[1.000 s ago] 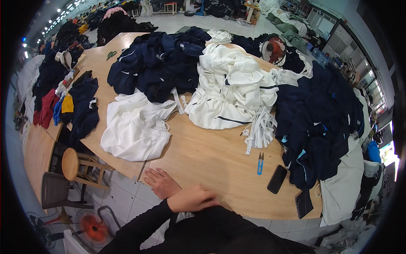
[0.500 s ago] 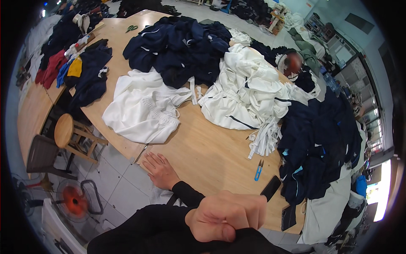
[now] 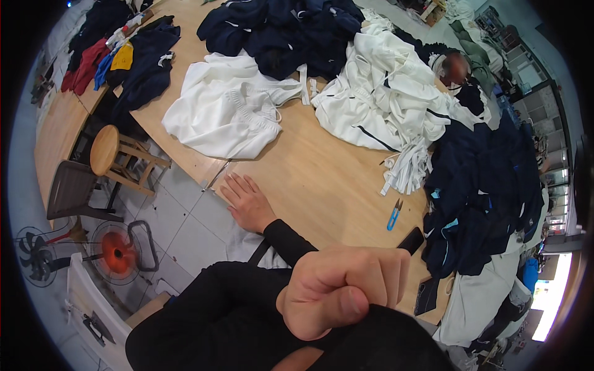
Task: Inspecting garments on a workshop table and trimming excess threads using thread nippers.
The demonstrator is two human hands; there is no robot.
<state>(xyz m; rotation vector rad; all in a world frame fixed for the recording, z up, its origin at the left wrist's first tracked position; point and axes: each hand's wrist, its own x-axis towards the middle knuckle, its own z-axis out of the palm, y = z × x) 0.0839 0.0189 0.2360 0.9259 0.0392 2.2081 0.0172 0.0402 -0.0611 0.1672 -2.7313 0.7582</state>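
Observation:
My left hand point(image 3: 346, 284) is close to the camera, curled into a fist with the thumb against the fingers. Black sleeve fabric lies right beside the thumb; what the fingers hold, if anything, is hidden. Beyond it, my right hand point(image 3: 250, 204) reaches across to the left and rests flat at the edge of the wooden table point(image 3: 309, 173), fingers spread. Its forearm passes behind the fist. A thin metal tool point(image 3: 218, 173) lies just past its fingertips. White elastic-waisted shorts point(image 3: 223, 111) are spread out farther up. Blue-handled thread snips point(image 3: 393, 216) lie to the right.
A white garment pile point(image 3: 377, 93) and navy garments point(image 3: 278, 37) cover the far table. More navy clothing point(image 3: 482, 191) hangs along the right. A black phone point(image 3: 411, 240) is near the snips. At left stand a wooden stool point(image 3: 106, 148), a chair point(image 3: 71, 188) and an orange-centred fan point(image 3: 116, 252).
The whole view has shifted, so table and clothes appear higher and slightly farther right. My fist stays closed and my right hand still lies flat at the table edge.

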